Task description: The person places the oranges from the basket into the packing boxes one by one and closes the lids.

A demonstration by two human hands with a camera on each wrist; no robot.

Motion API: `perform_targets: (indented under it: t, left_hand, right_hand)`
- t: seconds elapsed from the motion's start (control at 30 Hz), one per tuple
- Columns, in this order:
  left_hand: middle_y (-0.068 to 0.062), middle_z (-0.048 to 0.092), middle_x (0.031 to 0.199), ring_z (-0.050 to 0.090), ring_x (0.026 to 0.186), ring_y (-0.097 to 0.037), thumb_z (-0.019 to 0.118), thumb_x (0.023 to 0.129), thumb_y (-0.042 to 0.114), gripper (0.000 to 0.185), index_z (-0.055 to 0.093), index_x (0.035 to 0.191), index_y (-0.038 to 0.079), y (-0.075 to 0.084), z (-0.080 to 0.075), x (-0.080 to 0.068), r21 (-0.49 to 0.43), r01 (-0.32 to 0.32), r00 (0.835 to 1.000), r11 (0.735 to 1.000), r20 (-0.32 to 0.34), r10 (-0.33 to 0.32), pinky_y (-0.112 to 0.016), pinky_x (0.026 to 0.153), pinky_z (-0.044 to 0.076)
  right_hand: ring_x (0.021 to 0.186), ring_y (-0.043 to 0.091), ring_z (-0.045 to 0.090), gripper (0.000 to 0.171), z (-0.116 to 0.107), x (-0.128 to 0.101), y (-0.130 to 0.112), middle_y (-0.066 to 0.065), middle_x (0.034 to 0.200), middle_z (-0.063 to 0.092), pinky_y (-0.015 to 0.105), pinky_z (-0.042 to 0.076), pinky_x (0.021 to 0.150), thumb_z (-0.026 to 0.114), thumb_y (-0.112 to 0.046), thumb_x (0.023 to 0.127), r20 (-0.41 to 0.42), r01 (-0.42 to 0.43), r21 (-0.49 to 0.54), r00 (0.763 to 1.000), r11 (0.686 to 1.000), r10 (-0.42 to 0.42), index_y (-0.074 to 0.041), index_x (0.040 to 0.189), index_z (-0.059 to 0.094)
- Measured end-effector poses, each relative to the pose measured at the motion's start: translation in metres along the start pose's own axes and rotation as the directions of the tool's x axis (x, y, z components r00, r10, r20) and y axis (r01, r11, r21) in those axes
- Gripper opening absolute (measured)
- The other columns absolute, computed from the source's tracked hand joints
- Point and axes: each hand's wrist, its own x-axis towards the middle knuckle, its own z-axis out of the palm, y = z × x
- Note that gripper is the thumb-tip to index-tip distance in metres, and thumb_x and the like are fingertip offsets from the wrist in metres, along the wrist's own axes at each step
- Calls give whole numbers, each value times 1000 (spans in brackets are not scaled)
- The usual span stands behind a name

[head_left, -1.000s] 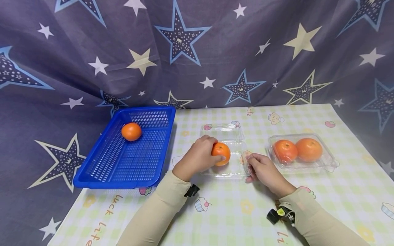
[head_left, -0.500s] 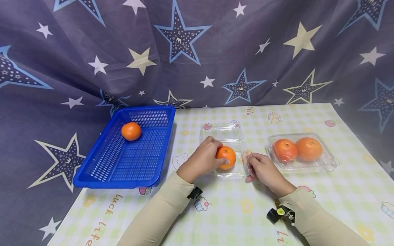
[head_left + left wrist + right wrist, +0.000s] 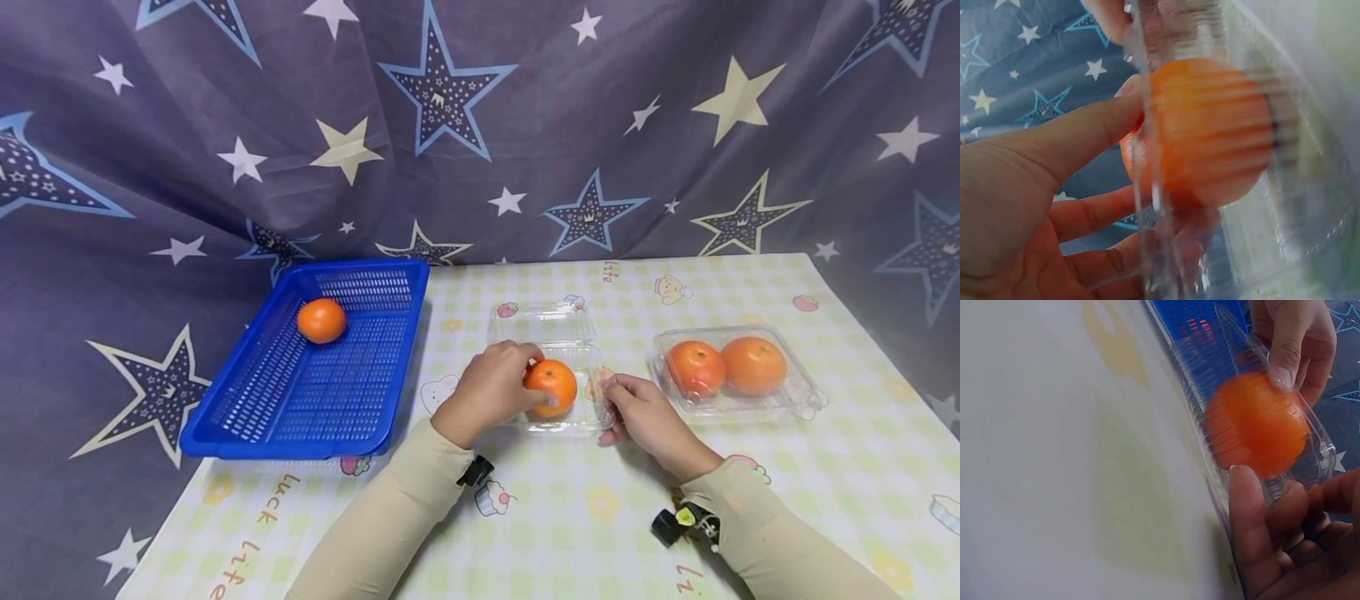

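My left hand point(image 3: 491, 390) grips an orange point(image 3: 553, 388) by its left side, thumb in front. The orange sits low in the base of a clear plastic clamshell box point(image 3: 543, 323), whose lid is folded back towards the curtain. In the left wrist view, the same orange point(image 3: 1210, 134) shows through the ribbed plastic wall, with the thumb against it. At the box's right edge, my right hand point(image 3: 651, 421) pinches the rim between thumb and fingers. The right wrist view shows the right hand's fingertips point(image 3: 1249, 487) at the plastic, close to the orange.
A blue perforated basket point(image 3: 390, 417) stands on the left with a second orange point(image 3: 322, 321) in it. To the right lies a closed clear box point(image 3: 798, 375) holding two orange-red fruits point(image 3: 753, 367). A checked cloth point(image 3: 570, 533) covers the table; a star-patterned curtain point(image 3: 480, 200) hangs behind.
My left hand has moved the orange to the right and slightly nearer inside the clear box, and has hardly moved in the last half second. My right hand has stayed at the rim.
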Motion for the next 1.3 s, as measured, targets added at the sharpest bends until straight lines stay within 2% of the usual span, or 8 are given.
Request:
perform_targets:
  t: [0.13,0.33,0.73,0.97,1.3]
  left_hand:
    - [-2,73,105,66,92,-16,90,79,37,48,73,116,12,2,4,2,-22,-42,999,999,-29,42,-33,83,55]
    - [-3,73,101,66,87,-13,90,80,28,39,73,110,9,5,10,2,-70,-70,996,995,-59,66,-26,80,55]
    - [-3,73,101,64,83,-11,89,82,27,39,75,112,7,8,12,1,-58,-95,994,994,-59,91,-22,75,53]
    - [-3,73,103,64,87,-12,89,83,27,39,75,113,7,10,12,2,-42,-118,991,992,-62,116,-23,79,54]
    - [-2,73,101,61,84,-12,88,84,25,37,75,113,7,8,13,3,-69,-130,991,989,-50,126,-23,77,52]
  right_hand:
    - [57,15,52,28,0,0,-1,5,72,45,41,63,65,41,-16,108,-4,3,5,1000,1000,-3,6,96,52]
    - [58,15,53,29,1,0,0,5,72,47,43,63,66,42,-16,108,-1,-3,8,1000,1000,3,5,93,53]
    - [57,14,52,29,0,0,3,5,72,47,41,63,65,41,-16,109,6,5,12,1000,1000,-5,6,95,52]
    - [57,14,51,29,0,0,2,4,71,48,40,63,65,41,-17,108,7,0,21,1000,1000,0,6,95,52]
    - [56,13,50,30,0,1,2,5,72,48,41,63,64,40,-16,108,10,3,26,1000,1000,-3,8,95,52]
